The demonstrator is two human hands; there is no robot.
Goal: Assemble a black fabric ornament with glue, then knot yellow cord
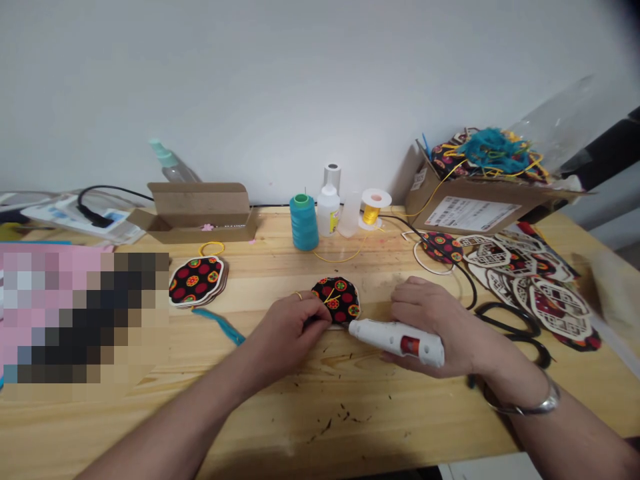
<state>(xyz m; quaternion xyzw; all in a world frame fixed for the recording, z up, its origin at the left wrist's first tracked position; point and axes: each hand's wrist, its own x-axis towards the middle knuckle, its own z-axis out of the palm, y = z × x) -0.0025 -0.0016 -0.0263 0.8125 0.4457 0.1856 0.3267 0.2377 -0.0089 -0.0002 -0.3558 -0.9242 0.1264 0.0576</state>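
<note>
My left hand (295, 327) pinches the left edge of a dark patterned fabric piece (343, 303) with red and green flowers. A short yellow cord lies across that piece beside my fingertips. In my right hand (435, 317) is a white hot glue gun (395, 338), its nozzle end close to the lower edge of the fabric piece; whether it touches I cannot tell. Left of my hands lies a stack of similar fabric pieces (196, 280), with a yellow loop above it and a teal tassel (220, 323) below.
Behind stand a teal thread spool (304, 223), a white bottle (329, 212) and a yellow cord spool (371, 210). Black-handled scissors (510, 320) and several cut-out wooden frames (560, 303) lie right. A filled cardboard box (470, 200) and a small open box (205, 230) stand at the back.
</note>
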